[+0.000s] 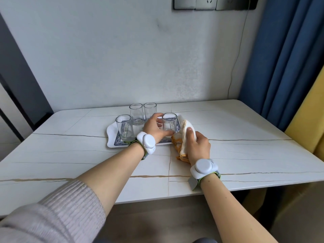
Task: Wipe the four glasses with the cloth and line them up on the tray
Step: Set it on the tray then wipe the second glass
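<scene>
Now the left hand (pixel 154 128) is curling round the glass (pixel 169 126) at the tray's right end, thumb on the near wall, fingers going round the far side, so that grip is closed on clear glass. It looks to be standing on, or just lifted off, the tray (pixel 112 142); which one is hard to tell from this angle. The right hand (pixel 198 144) is holding the cloth (pixel 184 137) bunched up, thumb pressing the white fold, which is lying just beside the glass or touching its right wall, with the orange-edged tail trailing down onto the tabletop (pixel 245 155).

Three more glasses are waiting: one (pixel 124 128) upright at the tray's front left, and a pair, (pixel 136 114) and (pixel 150 111), standing side by side at the tray's back edge; whether those two are on the tray or just behind it is not clear.

As for handling, these are looking like plain straight tumblers, smooth, rigid, probably light, and breakable if knocked over or dropped. Smooth walls are going to be slippery, more so if damp, so a full wrap round the middle of the body seems the safest hold, keeping fingers off the rim. The cloth is soft and limp; it is going to mould to the wall and push inside easily. My read is that this glass is being wiped right now. Neighbours are sitting near, so elbows need watching.
</scene>
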